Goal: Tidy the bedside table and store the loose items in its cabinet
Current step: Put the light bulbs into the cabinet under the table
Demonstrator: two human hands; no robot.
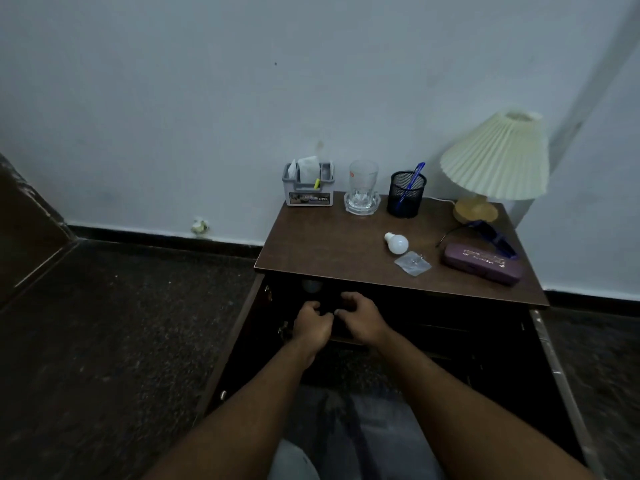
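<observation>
Both hands at open cabinet [398,341] mouth | left grip [313,323] and right grip [360,317] curled, contents indiscernible | bulb [397,243] on worktop [329,244], up-right, nearer right grip, axis diagonal

The bench [322,247] is dark brown. On it stand a cream pleated lampshade [498,161] over an amber base [476,209], a black mesh cup [406,199] holding a blue pen [412,181], a clear glass [363,183], a grey organiser [308,188], a white bulb [397,243] and a purple case [483,263] with pale lettering. The wall [207,98] is pale blue-grey.
</observation>
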